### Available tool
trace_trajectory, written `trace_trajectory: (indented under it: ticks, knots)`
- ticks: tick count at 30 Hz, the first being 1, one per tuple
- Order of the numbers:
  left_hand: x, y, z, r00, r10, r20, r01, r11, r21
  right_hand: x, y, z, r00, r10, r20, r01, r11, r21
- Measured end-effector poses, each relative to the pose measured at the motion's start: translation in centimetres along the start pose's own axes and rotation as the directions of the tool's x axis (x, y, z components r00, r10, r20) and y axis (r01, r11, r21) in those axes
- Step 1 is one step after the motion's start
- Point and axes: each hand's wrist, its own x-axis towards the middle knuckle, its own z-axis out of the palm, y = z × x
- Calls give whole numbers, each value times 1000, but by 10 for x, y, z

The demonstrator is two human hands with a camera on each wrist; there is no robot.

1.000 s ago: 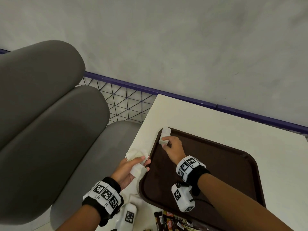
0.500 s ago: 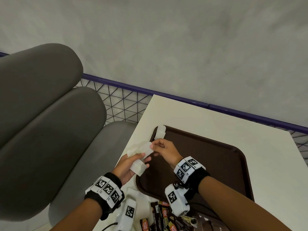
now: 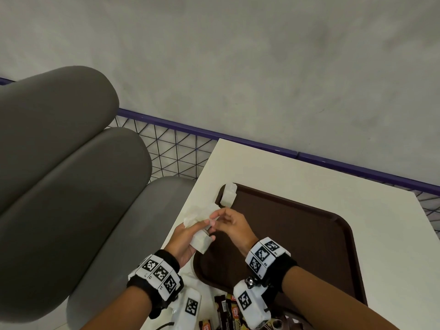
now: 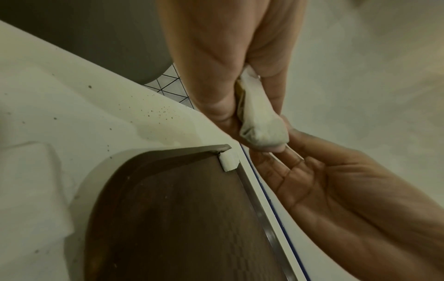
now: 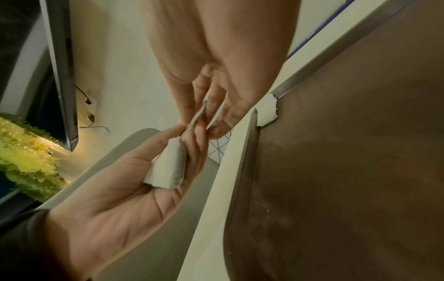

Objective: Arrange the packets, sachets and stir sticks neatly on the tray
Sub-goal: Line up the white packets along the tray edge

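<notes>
A bunch of white sachets (image 3: 200,244) lies in my left hand (image 3: 204,232), gripped just off the left edge of the brown tray (image 3: 309,234). My right hand (image 3: 215,220) meets it and pinches the tip of one sachet (image 5: 199,116) between thumb and fingers. In the right wrist view my left hand's palm (image 5: 125,190) cradles a folded sachet (image 5: 168,167). One lone sachet (image 3: 228,195) leans on the tray's far left corner, also visible as a sachet (image 4: 229,161) in the left wrist view. Dark packets (image 3: 228,310) lie at the near tray edge.
The white table (image 3: 273,167) bears the tray. Grey seat cushions (image 3: 71,186) fill the left. A purple rail with wire mesh (image 3: 176,148) runs behind the table under a grey wall. White paper (image 4: 31,180) lies on the table beside the tray.
My right hand left a sachet at the tray's far left corner, drew back to my left hand and now pinches another sachet from the bunch.
</notes>
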Motion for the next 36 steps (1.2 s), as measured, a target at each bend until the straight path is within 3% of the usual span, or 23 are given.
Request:
trace_trajectory:
  ticks: [7,13,21,30,36]
  knots:
    - [11,0,-9,992,-90,-94,90,996,-5,18,6,-19,965,-2,-261,-9,999,-40]
    - [14,6,-28,981,-14,-192,-8,994,-113,54,21,-41,918,39,-394,-121,976,-184]
    - [18,13,-39,970,-20,-241,-16,989,-147,85,35,-40,949,60,-310,-194,884,-425]
    - [18,13,-35,983,-35,-183,-5,976,-217,88,41,-37,967,10,-255,-188,705,-684]
    - [18,12,-28,987,-45,-151,21,987,-160,78,30,-37,982,-41,-185,-116,643,-757]
